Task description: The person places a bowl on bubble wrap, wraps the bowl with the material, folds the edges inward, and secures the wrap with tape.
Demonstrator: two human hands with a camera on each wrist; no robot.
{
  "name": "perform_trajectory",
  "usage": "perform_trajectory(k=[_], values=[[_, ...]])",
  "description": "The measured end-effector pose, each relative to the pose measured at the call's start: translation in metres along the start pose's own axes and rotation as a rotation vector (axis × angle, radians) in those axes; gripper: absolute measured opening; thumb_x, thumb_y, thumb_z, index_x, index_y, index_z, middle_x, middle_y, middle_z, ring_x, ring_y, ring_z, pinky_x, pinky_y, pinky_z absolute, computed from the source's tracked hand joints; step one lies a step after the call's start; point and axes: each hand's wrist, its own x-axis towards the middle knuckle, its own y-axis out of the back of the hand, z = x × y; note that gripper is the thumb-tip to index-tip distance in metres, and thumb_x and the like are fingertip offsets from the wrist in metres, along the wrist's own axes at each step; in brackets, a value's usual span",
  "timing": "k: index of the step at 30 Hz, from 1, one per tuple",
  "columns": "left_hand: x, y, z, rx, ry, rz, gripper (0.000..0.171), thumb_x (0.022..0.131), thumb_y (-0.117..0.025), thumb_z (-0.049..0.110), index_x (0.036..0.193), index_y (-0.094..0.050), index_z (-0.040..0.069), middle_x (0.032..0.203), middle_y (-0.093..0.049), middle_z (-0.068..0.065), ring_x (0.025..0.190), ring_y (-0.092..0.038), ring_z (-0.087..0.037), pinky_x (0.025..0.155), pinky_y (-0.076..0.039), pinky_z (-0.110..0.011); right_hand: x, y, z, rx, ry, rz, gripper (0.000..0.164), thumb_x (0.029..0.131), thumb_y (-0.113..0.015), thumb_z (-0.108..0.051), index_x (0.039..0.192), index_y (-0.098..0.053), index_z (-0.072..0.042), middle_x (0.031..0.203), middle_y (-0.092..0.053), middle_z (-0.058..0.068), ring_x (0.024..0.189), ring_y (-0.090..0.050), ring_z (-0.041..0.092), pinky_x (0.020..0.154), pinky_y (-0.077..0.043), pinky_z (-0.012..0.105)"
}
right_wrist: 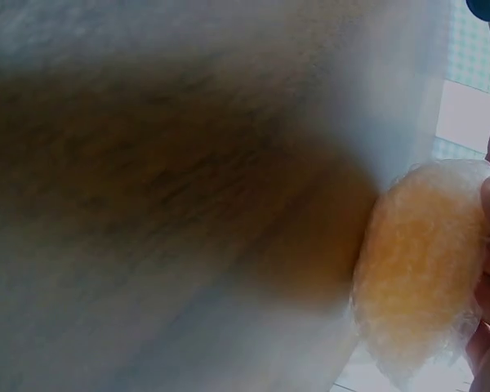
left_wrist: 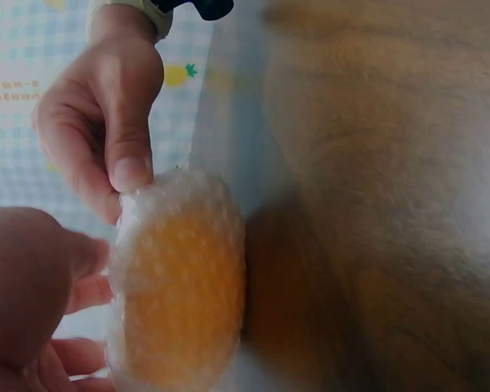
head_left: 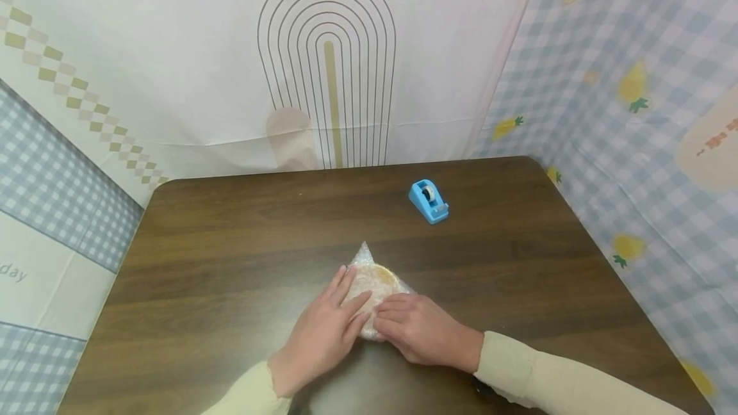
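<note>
Pale yellow sleeves run in from the near side to my wrists, over a dark wood-grain desk with rounded far corners. Behind it hangs white cloth printed with nested arches; to the right, blue-and-white gingham carries yellow fruit motifs. Bubble wrap encloses a rounded orange thing, too blurred by the film to name, over the desk's near half between my hands. My left hand lays straightened fingers against the wrap; my right hand pinches its edge, fingers curled. Farther back, well apart, a light-blue tape dispenser holds a tape roll.
</note>
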Motion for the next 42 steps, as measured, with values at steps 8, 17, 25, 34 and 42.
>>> perform_trajectory(k=[8, 17, 25, 34, 42], values=[[-0.009, 0.006, -0.014, -0.040, -0.125, 0.057, 0.040, 0.089, -0.070, 0.039, 0.123, -0.069, 0.016, 0.147, -0.054, -0.007, 0.141, -0.046, -0.029, 0.106, -0.048, -0.045, 0.000, 0.000, 0.001, -0.001, 0.012, 0.008, 0.009, 0.096, -0.062, -0.022, 0.099, -0.070, -0.019, 0.105, -0.076, -0.006, 0.106, -0.070, 0.010, 0.100, -0.054, 0.030], [-0.011, 0.013, -0.033, 0.037, -0.362, 0.100, 0.046, 0.082, -0.078, 0.041, 0.119, -0.070, 0.015, 0.135, -0.065, -0.005, 0.133, -0.056, -0.027, 0.104, -0.050, -0.044, 0.000, 0.000, 0.003, -0.009, 0.024, 0.022, 0.008, 0.097, -0.061, -0.022, 0.092, -0.068, -0.019, 0.100, -0.077, -0.007, 0.104, -0.070, 0.009, 0.099, -0.054, 0.030], [-0.006, 0.025, -0.045, 0.128, -0.528, 0.090, 0.042, 0.077, -0.083, 0.029, 0.115, -0.071, 0.016, 0.127, -0.069, 0.000, 0.124, -0.062, -0.023, 0.100, -0.053, -0.038, 0.000, 0.002, 0.004, 0.013, -0.002, -0.027, 0.011, 0.098, -0.060, -0.025, 0.096, -0.069, -0.020, 0.103, -0.076, -0.009, 0.107, -0.069, 0.006, 0.101, -0.052, 0.029], [-0.003, 0.024, -0.048, 0.150, -0.545, 0.063, 0.030, 0.081, -0.080, 0.028, 0.109, -0.073, 0.023, 0.120, -0.072, 0.007, 0.120, -0.065, -0.018, 0.099, -0.053, -0.035, 0.000, 0.002, 0.006, 0.000, 0.010, -0.024, 0.009, 0.098, -0.061, -0.024, 0.097, -0.069, -0.021, 0.103, -0.076, -0.009, 0.107, -0.069, 0.006, 0.102, -0.052, 0.029], [-0.001, 0.018, -0.046, 0.185, -0.570, 0.121, 0.021, 0.085, -0.074, 0.024, 0.106, -0.073, 0.021, 0.114, -0.075, 0.007, 0.112, -0.069, -0.015, 0.095, -0.055, -0.034, 0.000, 0.004, 0.005, 0.028, -0.018, -0.056, 0.012, 0.098, -0.059, -0.026, 0.100, -0.070, -0.021, 0.107, -0.076, -0.008, 0.110, -0.068, 0.006, 0.104, -0.051, 0.029]])
